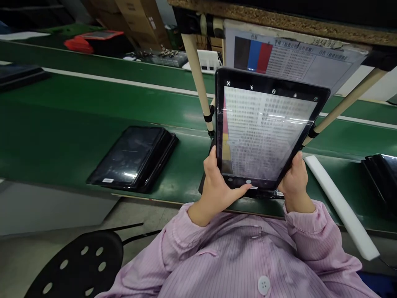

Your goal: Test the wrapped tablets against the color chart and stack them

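Note:
Between my two hands a black tablet [266,132] is held up, tilted, above the green bench. Its lit screen displays a camera view of blurred printed text with colour patches at the left. My left hand [215,186] grips the lower left edge, its thumb reaching over the bottom bezel at the round shutter button. The lower right edge is in my right hand [295,178], thumb upward along the side. Behind the tablet hangs a printed test chart [288,62] with colour bars and rows of characters. Another dark item lies under the tablet, mostly hidden.
Stacked black tablets [130,155] lie on the green bench [71,120] to the left, and more dark tablets [381,182] at the right. A white foam strip [341,207] crosses the front edge. Tan pipe legs [197,74] hold a shelf above. A black stool [80,265] stands lower left.

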The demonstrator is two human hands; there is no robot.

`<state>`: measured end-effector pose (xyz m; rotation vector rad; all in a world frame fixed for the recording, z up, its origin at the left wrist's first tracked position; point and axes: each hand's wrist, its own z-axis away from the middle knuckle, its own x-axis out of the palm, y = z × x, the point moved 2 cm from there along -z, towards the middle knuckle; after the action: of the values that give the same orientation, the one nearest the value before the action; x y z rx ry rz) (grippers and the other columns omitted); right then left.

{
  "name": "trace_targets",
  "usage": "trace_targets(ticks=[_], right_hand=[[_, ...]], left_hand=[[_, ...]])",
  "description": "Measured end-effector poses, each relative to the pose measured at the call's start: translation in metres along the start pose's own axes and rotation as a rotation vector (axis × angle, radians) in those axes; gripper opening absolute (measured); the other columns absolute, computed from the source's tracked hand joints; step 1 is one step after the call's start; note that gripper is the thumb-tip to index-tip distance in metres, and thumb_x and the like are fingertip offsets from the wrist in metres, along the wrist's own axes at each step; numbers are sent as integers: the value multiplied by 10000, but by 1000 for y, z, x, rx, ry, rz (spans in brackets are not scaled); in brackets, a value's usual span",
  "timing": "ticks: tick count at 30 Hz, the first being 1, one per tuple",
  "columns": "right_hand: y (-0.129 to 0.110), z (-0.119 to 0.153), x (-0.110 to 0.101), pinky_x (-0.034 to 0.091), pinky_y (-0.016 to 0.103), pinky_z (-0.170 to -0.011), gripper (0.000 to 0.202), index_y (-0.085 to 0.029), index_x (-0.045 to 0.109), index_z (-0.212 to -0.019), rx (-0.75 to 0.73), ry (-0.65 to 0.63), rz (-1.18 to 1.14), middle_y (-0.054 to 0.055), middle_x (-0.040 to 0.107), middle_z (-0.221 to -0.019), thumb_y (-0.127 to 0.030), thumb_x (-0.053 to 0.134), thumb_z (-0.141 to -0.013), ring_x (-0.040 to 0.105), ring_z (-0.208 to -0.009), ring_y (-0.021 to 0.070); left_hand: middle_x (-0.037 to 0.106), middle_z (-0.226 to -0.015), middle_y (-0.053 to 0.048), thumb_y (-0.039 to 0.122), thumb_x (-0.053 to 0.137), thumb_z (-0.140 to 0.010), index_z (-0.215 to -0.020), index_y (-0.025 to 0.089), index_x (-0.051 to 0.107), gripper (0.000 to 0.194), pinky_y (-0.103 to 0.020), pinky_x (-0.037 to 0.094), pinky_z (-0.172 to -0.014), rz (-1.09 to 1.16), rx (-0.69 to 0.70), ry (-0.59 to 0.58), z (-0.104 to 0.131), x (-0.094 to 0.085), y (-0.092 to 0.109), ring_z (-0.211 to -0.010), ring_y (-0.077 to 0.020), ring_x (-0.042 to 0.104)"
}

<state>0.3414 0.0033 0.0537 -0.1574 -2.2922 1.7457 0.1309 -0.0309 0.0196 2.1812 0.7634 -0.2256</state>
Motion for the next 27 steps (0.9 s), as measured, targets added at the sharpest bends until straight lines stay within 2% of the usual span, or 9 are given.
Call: trace_targets(ticks=[3, 8, 13, 15, 17, 19, 21, 23, 27], right_hand=[[-1, 0, 0, 589, 548, -1160, 712, -296, 752, -1252, 2, 1, 37, 81, 785, -1298, -863, 442, -952, 568, -1502, 352], [-3, 0, 2, 573, 571, -1174, 714, -288, 744, -1235, 21, -2, -19, 90, 765, -1352, -877, 531, -891, 533, -1529, 377], [-2, 1, 2, 564, 596, -1177, 783, -291, 723, -1315, 42, -19, 24, 102, 764, -1353, -904, 464, -901, 475, -1573, 381], [-2, 3, 0, 565, 602, -1178, 830, -295, 703, -1381, 49, -49, 62, 96, 758, -1367, -918, 404, -921, 489, -1564, 382], [-6, 6, -1, 546, 594, -1208, 798, -318, 683, -1433, 34, -111, 95, 69, 744, -1405, -886, 364, -971, 506, -1553, 368], [-16, 9, -2, 461, 560, -1298, 690, -361, 643, -1496, -49, -184, 127, 18, 690, -1502, -799, 375, -1035, 480, -1578, 329], [-31, 11, -2, 305, 511, -1391, 617, -406, 528, -1603, -178, -244, 164, -47, 551, -1656, -706, 423, -1074, 370, -1645, 284], [-47, 10, -1, 184, 480, -1423, 663, -424, 365, -1696, -281, -280, 220, -96, 388, -1760, -669, 443, -1085, 222, -1700, 256], [-67, 1, -2, 182, 468, -1417, 733, -405, 258, -1736, -344, -327, 345, -124, 276, -1804, -698, 412, -1083, 79, -1722, 257]], left_hand=[[412, -1550, -215, 603, 974, -672, -1697, 250, 168, 1351, -640, 407, -1228, -2, -16, 16, 1, 0, -2, -1504, -429, 440], [418, -1543, -209, 713, 972, -609, -1717, 256, 145, 1456, -656, 377, -1246, -10, 20, 21, 2, 0, 1, -1500, -444, 437], [456, -1538, -211, 756, 879, -723, -1697, 225, 226, 1287, -627, 402, -1240, 92, -8, 3, 2, -1, -8, -1476, -416, 486], [518, -1522, -181, 754, 769, -843, -1642, 251, 362, 1028, -577, 444, -1224, 317, -116, 2, 1, -3, -15, -1450, -379, 539], [619, -1470, -115, 728, 657, -943, -1528, 328, 534, 719, -514, 515, -1170, 624, -311, 12, 1, -6, -22, -1386, -325, 617], [704, -1413, -50, 693, 679, -948, -1397, 396, 660, 539, -459, 588, -1085, 870, -533, 18, 2, -8, -27, -1305, -284, 682], [735, -1419, -16, 626, 793, -894, -1340, 427, 719, 494, -422, 629, -1025, 997, -693, -9, 4, -9, -28, -1267, -264, 714], [745, -1435, -4, 568, 860, -854, -1341, 443, 739, 517, -400, 648, -998, 1059, -774, -20, 6, -10, -27, -1255, -253, 733], [781, -1383, 19, 522, 864, -873, -1351, 476, 741, 496, -386, 665, -985, 1133, -820, -25, 11, -6, -27, -1206, -227, 767]])
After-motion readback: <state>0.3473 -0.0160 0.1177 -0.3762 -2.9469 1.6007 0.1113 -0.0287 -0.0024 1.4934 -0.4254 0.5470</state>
